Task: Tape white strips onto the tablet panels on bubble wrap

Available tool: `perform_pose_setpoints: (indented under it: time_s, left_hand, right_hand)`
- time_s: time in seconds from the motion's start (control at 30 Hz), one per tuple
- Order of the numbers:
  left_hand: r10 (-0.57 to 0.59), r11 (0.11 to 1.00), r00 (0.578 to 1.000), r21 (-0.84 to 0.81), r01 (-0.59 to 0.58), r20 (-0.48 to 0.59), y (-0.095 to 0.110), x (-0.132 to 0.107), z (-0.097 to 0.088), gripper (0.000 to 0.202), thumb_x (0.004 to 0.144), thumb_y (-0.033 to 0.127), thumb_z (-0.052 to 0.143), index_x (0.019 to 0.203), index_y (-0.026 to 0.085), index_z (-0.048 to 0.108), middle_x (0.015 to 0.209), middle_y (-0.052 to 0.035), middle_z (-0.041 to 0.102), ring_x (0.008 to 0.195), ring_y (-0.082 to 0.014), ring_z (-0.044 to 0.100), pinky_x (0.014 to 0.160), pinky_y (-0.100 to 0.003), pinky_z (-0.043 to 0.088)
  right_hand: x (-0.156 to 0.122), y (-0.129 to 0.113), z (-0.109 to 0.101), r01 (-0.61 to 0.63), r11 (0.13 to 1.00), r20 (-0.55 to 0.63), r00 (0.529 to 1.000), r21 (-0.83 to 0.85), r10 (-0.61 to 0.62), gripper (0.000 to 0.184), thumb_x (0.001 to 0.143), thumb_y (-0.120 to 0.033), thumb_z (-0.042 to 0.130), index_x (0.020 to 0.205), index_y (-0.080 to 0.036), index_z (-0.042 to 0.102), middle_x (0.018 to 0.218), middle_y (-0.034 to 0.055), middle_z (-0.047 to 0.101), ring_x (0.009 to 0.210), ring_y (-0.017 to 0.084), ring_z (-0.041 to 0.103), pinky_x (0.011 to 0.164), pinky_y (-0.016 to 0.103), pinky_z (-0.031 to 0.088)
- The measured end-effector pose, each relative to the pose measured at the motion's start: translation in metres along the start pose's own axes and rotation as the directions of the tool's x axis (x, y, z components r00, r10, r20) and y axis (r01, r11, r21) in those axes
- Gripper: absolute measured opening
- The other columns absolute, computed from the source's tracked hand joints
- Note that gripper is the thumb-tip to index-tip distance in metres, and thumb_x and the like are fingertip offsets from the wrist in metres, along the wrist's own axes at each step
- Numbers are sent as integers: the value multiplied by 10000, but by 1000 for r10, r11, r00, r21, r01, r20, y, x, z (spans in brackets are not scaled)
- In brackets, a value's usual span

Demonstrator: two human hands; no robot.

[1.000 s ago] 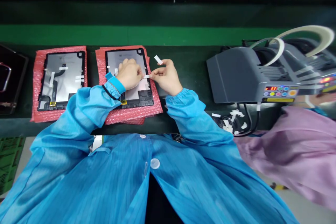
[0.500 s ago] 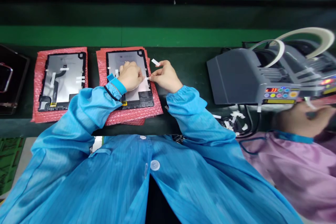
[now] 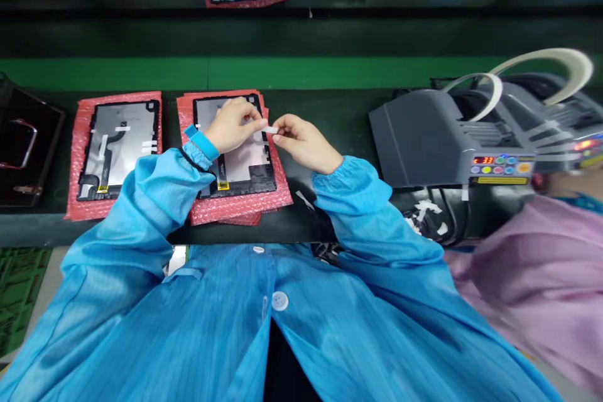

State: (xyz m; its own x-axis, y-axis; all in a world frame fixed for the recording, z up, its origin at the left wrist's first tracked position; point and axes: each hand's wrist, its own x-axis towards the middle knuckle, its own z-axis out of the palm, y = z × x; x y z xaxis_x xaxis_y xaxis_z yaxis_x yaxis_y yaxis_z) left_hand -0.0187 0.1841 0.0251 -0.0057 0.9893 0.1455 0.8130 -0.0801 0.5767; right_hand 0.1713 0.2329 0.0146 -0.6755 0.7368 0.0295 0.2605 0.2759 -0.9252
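Note:
An open tablet back panel [image 3: 245,166] lies on a stack of pink bubble wrap [image 3: 235,207] in front of me. Both hands meet just above its upper right edge. My left hand [image 3: 230,124] is closed in a pinch on one end of a small white tape strip [image 3: 270,130]. My right hand [image 3: 306,143] pinches the other end of the same strip. A second tablet panel [image 3: 120,147] with white tape pieces stuck on it rests on its own pink wrap to the left.
A grey tape dispenser machine [image 3: 447,135] with lit buttons stands at the right, cut tape scraps [image 3: 426,213] in front of it. A person in a pink sleeve [image 3: 532,276] works at the far right. A black tray [image 3: 23,151] sits far left. More panels lie on the far belt.
The spare strip that stuck up from my right fingers is gone from view. Both hands rose slightly toward the panel's upper right edge, now pinching one strip between them. The co-worker's hand drew back.

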Motion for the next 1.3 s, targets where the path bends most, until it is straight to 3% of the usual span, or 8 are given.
perform_pose_setpoints:
  time_s: [0.2, 0.33, 0.6, 0.87, 1.03, 1.1, 1.17, 1.3]
  left_hand:
    - [-93, 994, 993, -46, 96, 67, 5, -3, 1, 248, 857, 361, 613, 693, 175, 621, 765, -32, 638, 767, -182, 585, 754, -336, 451]
    - [-126, 982, 988, -127, 138, 93, 4, -4, 5, 283, 869, 397, 593, 688, 181, 618, 636, -8, 612, 660, -163, 555, 671, -307, 441]
    - [-241, 957, 969, 182, 228, 54, 3, 2, 17, 238, 851, 344, 625, 688, 177, 667, 920, -112, 659, 1068, -317, 556, 958, -479, 401]
    - [-250, 951, 961, 217, 221, 116, 7, -1, 18, 234, 865, 304, 596, 685, 166, 650, 954, -128, 651, 1102, -350, 537, 971, -519, 384]
    - [-247, 944, 963, 249, 215, 104, 13, -3, 17, 199, 852, 283, 607, 702, 161, 652, 981, -136, 659, 1138, -362, 527, 988, -515, 382]
    - [-261, 936, 960, 272, 225, 102, 16, -5, 15, 174, 851, 271, 606, 736, 154, 665, 1021, -144, 661, 1161, -368, 520, 997, -514, 380]
    - [-272, 928, 955, 296, 228, 116, 20, -7, 13, 168, 860, 270, 597, 777, 148, 677, 1059, -148, 662, 1177, -367, 518, 1001, -507, 384]
    - [-291, 914, 949, 329, 237, 124, 26, -7, 16, 194, 886, 283, 568, 839, 138, 687, 1108, -148, 658, 1197, -356, 517, 1015, -495, 385]
  right_hand:
    - [5, -1, 0, -79, 996, -66, 995, -52, 76, 213, 773, -365, 711, 791, -174, 620, 723, 18, 620, 683, 143, 544, 689, 298, 446]
    - [13, 9, 3, -78, 997, -83, 994, -26, 76, 172, 787, -309, 694, 741, -170, 603, 692, 9, 603, 667, 131, 522, 675, 282, 436]
    - [27, 18, 12, -140, 969, -98, 988, -203, 122, 145, 775, -196, 648, 651, -179, 574, 661, 6, 567, 675, 146, 487, 689, 294, 387]
    - [26, 1, 16, -249, 926, -99, 968, -285, 230, 197, 748, -210, 634, 588, -186, 521, 607, -5, 536, 614, 131, 469, 654, 297, 379]
    - [29, 14, 10, -299, 909, -109, 954, -290, 279, 236, 722, -248, 711, 578, -181, 536, 575, -10, 507, 603, 128, 455, 633, 294, 375]
    - [25, 25, 8, -274, 928, -143, 959, -252, 245, 228, 703, -301, 752, 626, -172, 582, 587, -10, 511, 614, 131, 462, 633, 291, 396]
    - [16, 34, 11, -167, 957, -215, 970, -236, 116, 166, 739, -316, 720, 748, -164, 655, 669, 10, 563, 664, 144, 503, 674, 303, 443]
    - [-6, 43, 30, 75, 934, -221, 962, -349, -160, 237, 836, -178, 504, 912, -179, 729, 914, 83, 652, 898, 203, 589, 863, 361, 490]
